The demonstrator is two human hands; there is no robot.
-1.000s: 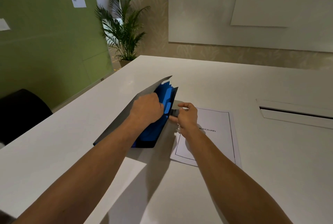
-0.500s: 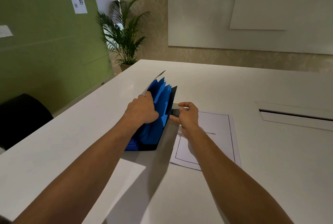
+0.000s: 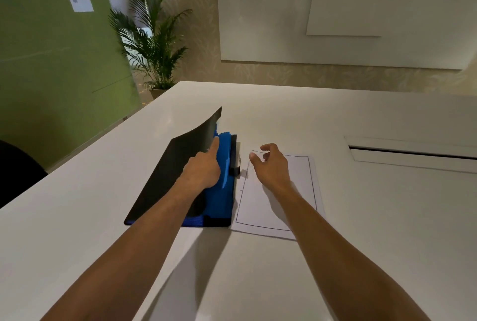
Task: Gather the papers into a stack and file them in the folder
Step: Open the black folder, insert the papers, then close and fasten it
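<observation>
My left hand [image 3: 202,169] props the expanding folder's [image 3: 219,191] black cover [image 3: 175,173] back, index finger extended, exposing blue pockets. My right hand [image 3: 271,165] hovers loosely curled, grasping nothing, over the papers [image 3: 299,191] just right.

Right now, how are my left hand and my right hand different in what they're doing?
The left hand rests on the folder, its fingers against the black cover and blue dividers; the right hand touches nothing and hovers over the papers. The left hand's forefinger points forward along the cover, while the right hand's fingers are loosely curled around empty air. Both are bare and reach forward over the white table.
</observation>
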